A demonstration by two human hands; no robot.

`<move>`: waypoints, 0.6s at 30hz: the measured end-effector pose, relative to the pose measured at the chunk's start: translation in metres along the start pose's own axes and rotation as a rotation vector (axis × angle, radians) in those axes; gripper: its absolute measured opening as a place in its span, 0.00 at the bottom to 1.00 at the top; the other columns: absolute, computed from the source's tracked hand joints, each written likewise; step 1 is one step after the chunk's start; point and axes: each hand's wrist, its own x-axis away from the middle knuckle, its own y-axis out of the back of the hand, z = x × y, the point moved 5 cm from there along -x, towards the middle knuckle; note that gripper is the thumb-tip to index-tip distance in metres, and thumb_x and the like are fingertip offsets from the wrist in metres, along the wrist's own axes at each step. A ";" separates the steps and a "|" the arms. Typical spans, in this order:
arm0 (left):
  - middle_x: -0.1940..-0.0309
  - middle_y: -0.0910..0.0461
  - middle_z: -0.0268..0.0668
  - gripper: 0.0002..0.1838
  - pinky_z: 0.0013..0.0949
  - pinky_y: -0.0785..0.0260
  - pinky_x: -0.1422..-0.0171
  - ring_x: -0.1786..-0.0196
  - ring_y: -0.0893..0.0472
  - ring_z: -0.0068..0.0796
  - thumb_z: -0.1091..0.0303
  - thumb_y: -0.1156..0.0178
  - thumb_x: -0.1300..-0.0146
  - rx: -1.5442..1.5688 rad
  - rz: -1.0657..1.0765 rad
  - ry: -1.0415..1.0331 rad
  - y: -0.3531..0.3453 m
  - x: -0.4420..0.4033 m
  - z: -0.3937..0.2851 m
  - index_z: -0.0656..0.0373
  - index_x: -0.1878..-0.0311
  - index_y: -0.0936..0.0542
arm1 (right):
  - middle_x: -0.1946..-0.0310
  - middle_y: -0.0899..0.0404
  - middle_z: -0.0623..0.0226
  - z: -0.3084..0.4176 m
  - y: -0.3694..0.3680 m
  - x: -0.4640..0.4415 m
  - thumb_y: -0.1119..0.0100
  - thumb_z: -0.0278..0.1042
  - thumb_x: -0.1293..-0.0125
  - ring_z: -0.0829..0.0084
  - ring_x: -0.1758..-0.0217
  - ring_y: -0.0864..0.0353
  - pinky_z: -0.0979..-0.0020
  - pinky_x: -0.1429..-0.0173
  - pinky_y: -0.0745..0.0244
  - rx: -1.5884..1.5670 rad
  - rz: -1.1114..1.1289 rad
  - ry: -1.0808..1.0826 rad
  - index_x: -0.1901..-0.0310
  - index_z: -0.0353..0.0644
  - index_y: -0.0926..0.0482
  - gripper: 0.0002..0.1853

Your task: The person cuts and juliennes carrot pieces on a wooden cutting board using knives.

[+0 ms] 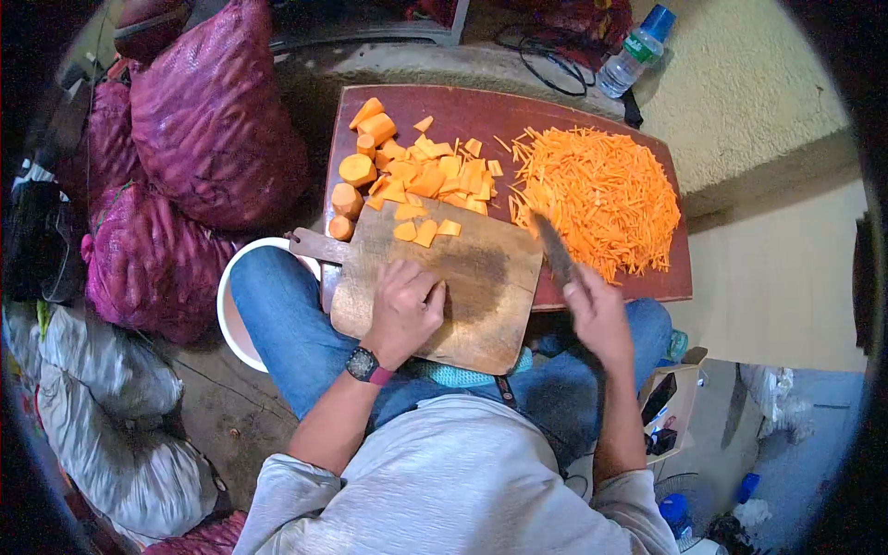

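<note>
A wooden cutting board (481,277) with a handle rests across my lap and the edge of a red table. My left hand (407,301), fingers curled, lies on the board; its underside is hidden, so I cannot see whether anything is in it. In my right hand (599,310) is a knife (553,248), its blade pointing away beside the board's right edge, close to a heap of carrot strips (601,199). A few carrot slices (425,231) sit on the far part of the board. Behind them are a pile of carrot slices (435,176) and several carrot chunks (357,169).
The red table (661,287) bears the carrots. Pink mesh sacks (213,120) stand at left, above white sacks (120,435). A white basin (242,338) is beside my left leg. A plastic bottle (636,55) and black cable (555,69) lie at the back right.
</note>
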 end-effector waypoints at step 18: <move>0.66 0.19 0.38 0.04 0.47 0.35 0.49 0.57 0.21 0.44 0.71 0.26 0.35 -0.074 0.150 -0.074 -0.020 -0.015 -0.017 0.58 0.60 0.11 | 0.55 0.11 0.46 0.001 0.012 0.023 0.34 0.34 0.22 0.48 0.52 0.09 0.53 0.49 0.15 0.114 -0.210 0.245 0.36 0.34 0.19 0.18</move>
